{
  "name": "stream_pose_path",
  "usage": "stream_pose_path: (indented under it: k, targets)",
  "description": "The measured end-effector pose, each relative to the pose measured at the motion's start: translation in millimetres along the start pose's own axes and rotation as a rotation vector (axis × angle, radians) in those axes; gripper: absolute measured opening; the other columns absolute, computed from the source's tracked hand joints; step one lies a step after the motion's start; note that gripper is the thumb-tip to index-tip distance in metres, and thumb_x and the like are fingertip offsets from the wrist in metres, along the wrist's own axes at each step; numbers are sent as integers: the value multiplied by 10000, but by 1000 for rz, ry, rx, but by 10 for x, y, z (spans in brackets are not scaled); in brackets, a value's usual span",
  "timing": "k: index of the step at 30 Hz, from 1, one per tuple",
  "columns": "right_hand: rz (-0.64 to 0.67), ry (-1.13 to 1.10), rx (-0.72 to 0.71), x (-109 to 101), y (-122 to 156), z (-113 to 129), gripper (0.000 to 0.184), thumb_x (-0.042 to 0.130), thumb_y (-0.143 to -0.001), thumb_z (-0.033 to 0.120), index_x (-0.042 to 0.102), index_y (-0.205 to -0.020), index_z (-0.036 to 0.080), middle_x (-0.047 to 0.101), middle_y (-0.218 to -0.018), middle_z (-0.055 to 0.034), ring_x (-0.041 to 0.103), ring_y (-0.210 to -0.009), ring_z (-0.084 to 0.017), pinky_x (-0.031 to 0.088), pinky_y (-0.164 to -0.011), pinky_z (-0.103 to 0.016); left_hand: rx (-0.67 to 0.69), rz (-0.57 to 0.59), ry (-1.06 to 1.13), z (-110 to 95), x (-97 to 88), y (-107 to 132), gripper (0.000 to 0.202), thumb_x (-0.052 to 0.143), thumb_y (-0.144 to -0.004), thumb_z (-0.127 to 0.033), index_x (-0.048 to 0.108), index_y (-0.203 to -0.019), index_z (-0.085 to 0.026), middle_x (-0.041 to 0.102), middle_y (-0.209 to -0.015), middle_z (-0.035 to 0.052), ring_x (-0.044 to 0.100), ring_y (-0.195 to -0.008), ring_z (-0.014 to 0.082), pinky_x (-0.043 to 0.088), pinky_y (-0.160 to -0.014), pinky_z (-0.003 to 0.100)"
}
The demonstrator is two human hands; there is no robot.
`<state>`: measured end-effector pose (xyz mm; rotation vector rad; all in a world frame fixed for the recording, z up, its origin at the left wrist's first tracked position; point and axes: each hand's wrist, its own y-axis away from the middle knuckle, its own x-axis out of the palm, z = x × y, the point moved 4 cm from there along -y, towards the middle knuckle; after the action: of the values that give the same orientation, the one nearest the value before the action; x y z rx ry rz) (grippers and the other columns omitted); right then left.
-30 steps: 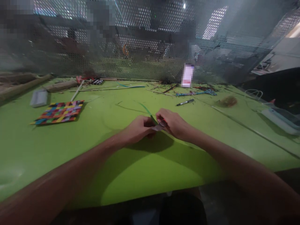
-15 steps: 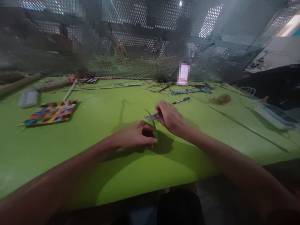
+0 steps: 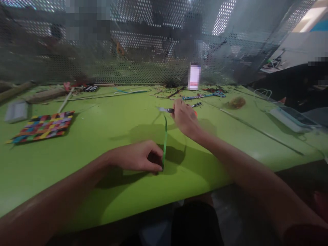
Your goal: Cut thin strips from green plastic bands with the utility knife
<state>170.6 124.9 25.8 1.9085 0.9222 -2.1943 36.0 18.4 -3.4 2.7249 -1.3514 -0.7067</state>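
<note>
Between the thumb and fingers of my left hand [image 3: 139, 156], low over the tabletop, is the lower end of a thin green strip [image 3: 165, 136]. The strip stands up from the fingertips and bends slightly at its top. My right hand [image 3: 185, 118] is farther forward, closed around the dark handle of a knife [image 3: 164, 109]. Its blade points left, beyond the strip's upper end and apart from it. An orange-red spot shows at the right hand's outer side; I cannot make out what it is.
On the green table [image 3: 123, 212], a colourful woven mat [image 3: 47, 126] lies left beside a pale block [image 3: 16, 111]. Behind are a pen [image 3: 196, 105], a lit phone [image 3: 194, 78] and scraps along the mesh. A long thin stick [image 3: 261, 131] and a white device [image 3: 292, 119] lie right.
The knife has moved away from the strip, forward, with my right hand. My left hand has come slightly nearer and left, still gripping the strip, which stands straighter. The camera view has shifted a little.
</note>
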Motion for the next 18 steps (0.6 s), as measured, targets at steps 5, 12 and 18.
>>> stream_pose_path:
  k: [5,12,18]
  targets:
    - [-33,68,101,58,-129,-297,170,460,-968,138,552,-1102,88,635,-1046,-163,556,-862,-212,383,-766,-320,40,64,-33,-2,1,20,115,697,-828,-244,749,-740,-193,721,-693,35,655,-647,162,493,-610,247]
    - [22,190,268,90,-290,-648,219,418,-1004,152,549,-1160,72,627,-1150,-186,607,-976,-241,416,-777,-309,113,144,-167,6,21,17,91,728,-804,-203,733,-720,-167,691,-654,23,628,-650,150,487,-658,252]
    - [12,230,340,85,-368,-840,272,390,-1017,124,531,-1226,20,615,-1180,-217,599,-1055,-253,414,-840,-321,188,241,-243,-38,-9,35,165,774,-785,-193,707,-635,-179,665,-590,6,604,-651,149,478,-731,269]
